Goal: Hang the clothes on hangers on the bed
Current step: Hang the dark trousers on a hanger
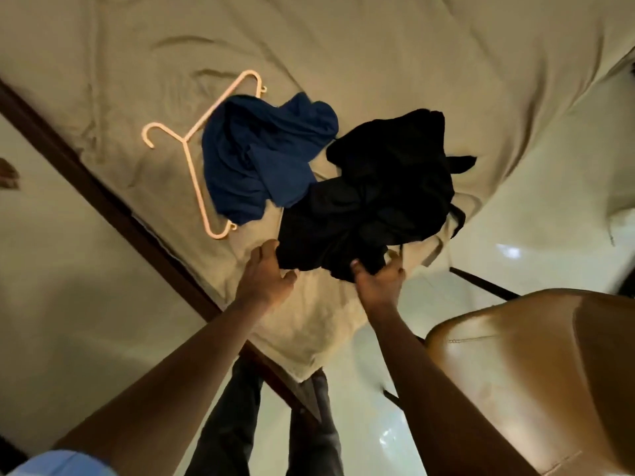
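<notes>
A bed (378, 56) covered in a wrinkled beige sheet fills the upper part of the view, seen from above by someone standing at its corner. A dark wooden frame (113, 207) runs along the bed's edge, with glossy pale floor (68, 304) beyond it. A tan leather chair (532, 372) sits at the lower right.

On the sheet lies a pale pink plastic hanger (192, 173), flat, with its hook pointing left. A crumpled blue garment (261, 156) rests over the hanger's middle, leaving the hook and both ends showing. Just right of it, and overlapping its lower edge, is a bunched black garment (378, 194) nearer the corner of the bed.

Two bare arms reach in from below. The right hand (379, 281) grips the near edge of the black garment, with the thumb on top and the fingers curled behind the cloth. The left hand (266, 276) is at the garment's near left corner, loosely spread. Its fingertips touch the fabric edge, and its thumb stands apart, holding nothing.

Below, the person's dark trousers (223, 424) and a light blue sleeve (65, 463) show.
</notes>
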A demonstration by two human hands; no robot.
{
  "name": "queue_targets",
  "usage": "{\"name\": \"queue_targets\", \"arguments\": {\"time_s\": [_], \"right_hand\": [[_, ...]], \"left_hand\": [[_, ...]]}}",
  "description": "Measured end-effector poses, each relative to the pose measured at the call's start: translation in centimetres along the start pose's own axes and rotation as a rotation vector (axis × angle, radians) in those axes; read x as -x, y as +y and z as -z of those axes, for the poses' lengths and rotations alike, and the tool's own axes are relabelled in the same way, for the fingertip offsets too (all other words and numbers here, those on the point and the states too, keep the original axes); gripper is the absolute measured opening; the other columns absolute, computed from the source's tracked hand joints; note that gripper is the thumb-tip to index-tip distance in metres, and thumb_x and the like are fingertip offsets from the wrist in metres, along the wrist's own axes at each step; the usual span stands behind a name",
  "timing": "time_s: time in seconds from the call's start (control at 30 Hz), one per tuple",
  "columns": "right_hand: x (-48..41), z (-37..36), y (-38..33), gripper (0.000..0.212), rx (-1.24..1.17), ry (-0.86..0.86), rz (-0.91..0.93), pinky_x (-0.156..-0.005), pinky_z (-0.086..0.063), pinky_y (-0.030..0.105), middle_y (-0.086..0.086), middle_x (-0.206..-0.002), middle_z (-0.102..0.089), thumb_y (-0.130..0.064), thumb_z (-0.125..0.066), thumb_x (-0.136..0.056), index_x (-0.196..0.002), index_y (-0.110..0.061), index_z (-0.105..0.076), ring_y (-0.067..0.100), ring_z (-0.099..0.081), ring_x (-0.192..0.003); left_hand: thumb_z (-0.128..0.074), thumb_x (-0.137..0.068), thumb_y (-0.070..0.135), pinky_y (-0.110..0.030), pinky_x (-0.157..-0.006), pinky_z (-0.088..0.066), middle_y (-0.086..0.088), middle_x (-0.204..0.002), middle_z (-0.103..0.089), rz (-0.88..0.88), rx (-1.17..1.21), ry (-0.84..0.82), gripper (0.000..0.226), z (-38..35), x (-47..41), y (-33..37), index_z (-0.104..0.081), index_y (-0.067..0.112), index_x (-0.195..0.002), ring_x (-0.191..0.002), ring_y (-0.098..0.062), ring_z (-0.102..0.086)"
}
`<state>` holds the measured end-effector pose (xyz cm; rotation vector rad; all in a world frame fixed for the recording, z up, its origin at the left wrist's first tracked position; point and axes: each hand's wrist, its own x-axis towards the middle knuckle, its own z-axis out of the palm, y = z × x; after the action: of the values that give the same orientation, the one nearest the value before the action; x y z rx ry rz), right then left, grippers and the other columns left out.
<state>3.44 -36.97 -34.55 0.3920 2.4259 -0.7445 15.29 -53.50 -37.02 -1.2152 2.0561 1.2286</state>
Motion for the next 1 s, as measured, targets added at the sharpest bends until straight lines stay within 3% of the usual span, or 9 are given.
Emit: {"name": "queue_targets", "arguments": {"time_s": [0.13,0.27,0.4,0.53,0.6,0.7,0.77,0.87,1.0], "right_hand": [[-8.2,1.8,-2.8,0.104,0.017,0.369,0.019,-0.116,-0.034,0.058,0.016,-0.159,-0.028,-0.053,-0.079,-0.079,-0.159,-0.022,-0.020,0.040,-0.031,-0.145],[-17.1,5.1,-6.8,0.124,0.150,0.267,0.171,-0.119,-0.028,0.058,0.018,-0.168,-0.008,-0.059,-0.083,-0.073,-0.162,-0.034,0.000,0.041,-0.021,-0.152],[-20.5,6.8,-9.8,0.067,0.169,0.066,0.230,-0.101,-0.048,0.032,0.014,-0.135,-0.064,-0.030,-0.076,-0.085,-0.146,-0.016,-0.054,0.035,-0.060,-0.125],[-11.7,4.7,-10.5,0.042,0.211,0.189,0.674,-0.089,-0.050,0.037,0.018,-0.120,-0.065,-0.022,-0.069,-0.086,-0.124,-0.006,-0.068,0.036,-0.064,-0.107],[-7.1,2.7,-9.4,0.046,0.428,-0.068,0.900,-0.089,-0.053,0.040,0.010,-0.125,-0.061,-0.032,-0.067,-0.085,-0.128,-0.016,-0.066,0.031,-0.062,-0.109],[-4.6,0.9,-6.9,0.046,0.508,-0.411,0.878,-0.096,-0.053,0.038,-0.007,-0.126,-0.063,-0.048,-0.064,-0.091,-0.134,-0.032,-0.063,0.015,-0.062,-0.113],[-6.1,0.8,-6.7,0.044,0.259,-0.183,0.875,-0.101,-0.049,0.042,-0.002,-0.126,-0.060,-0.040,-0.067,-0.090,-0.132,-0.026,-0.064,0.018,-0.058,-0.116],[-10.8,2.3,-8.3,0.077,0.168,0.104,0.633,-0.115,-0.037,0.048,0.011,-0.148,-0.039,-0.021,-0.070,-0.080,-0.151,-0.029,-0.041,0.033,-0.039,-0.137],[-17.0,3.8,-10.5,0.122,1.043,-0.357,0.503,-0.123,-0.009,0.066,0.011,-0.169,0.003,-0.019,-0.077,-0.078,-0.161,-0.042,0.010,0.039,0.010,-0.156]], "left_hand": [[-0.080,-0.079,0.048,-0.047,-0.112,-0.042,-0.014,-0.150,-0.038,0.021,0.000,0.050,0.092,-2.4,-4.5,0.1,-0.032,0.024,-0.153,-0.136,-0.037,-0.043],[-0.060,-0.078,0.075,-0.043,-0.116,-0.034,-0.012,-0.152,-0.035,-0.009,-0.182,0.041,0.098,-3.1,-6.8,-1.3,-0.031,0.029,-0.159,-0.141,-0.033,-0.032],[-0.034,-0.070,0.085,-0.041,-0.120,-0.022,-0.011,-0.153,-0.036,-0.016,-0.233,-0.016,0.108,-2.4,-7.5,-1.3,-0.032,0.027,-0.161,-0.145,-0.030,-0.023],[-0.034,-0.075,0.080,-0.041,-0.125,-0.016,-0.011,-0.153,-0.042,-0.013,-0.166,-0.074,0.101,-1.2,-7.4,-0.3,-0.036,0.026,-0.159,-0.149,-0.025,-0.019],[-0.043,-0.085,0.079,-0.042,-0.125,-0.018,-0.010,-0.149,-0.048,0.012,-0.104,-0.059,0.090,-0.9,-7.5,-0.3,-0.042,0.025,-0.157,-0.148,-0.025,-0.023],[-0.052,-0.097,0.054,-0.041,-0.117,-0.032,-0.014,-0.126,-0.060,0.022,-0.006,-0.027,0.058,-0.3,-7.3,0.6,-0.067,0.012,-0.132,-0.134,-0.030,-0.042],[-0.057,-0.100,0.033,-0.045,-0.105,-0.043,-0.009,-0.095,-0.062,0.107,0.135,-0.013,0.033,-0.3,-7.6,0.7,-0.069,0.004,-0.090,-0.110,-0.026,-0.055],[-0.056,-0.083,0.044,-0.053,-0.090,-0.050,-0.019,-0.072,-0.059,0.175,0.346,0.089,0.037,-0.4,-7.9,-0.1,-0.053,0.017,-0.057,-0.085,-0.039,-0.060],[-0.057,-0.078,0.045,-0.055,-0.090,-0.051,-0.012,-0.070,-0.057,0.089,0.370,0.043,0.023,-1.3,-8.4,-1.4,-0.065,0.035,-0.059,-0.100,-0.050,-0.062]]}}
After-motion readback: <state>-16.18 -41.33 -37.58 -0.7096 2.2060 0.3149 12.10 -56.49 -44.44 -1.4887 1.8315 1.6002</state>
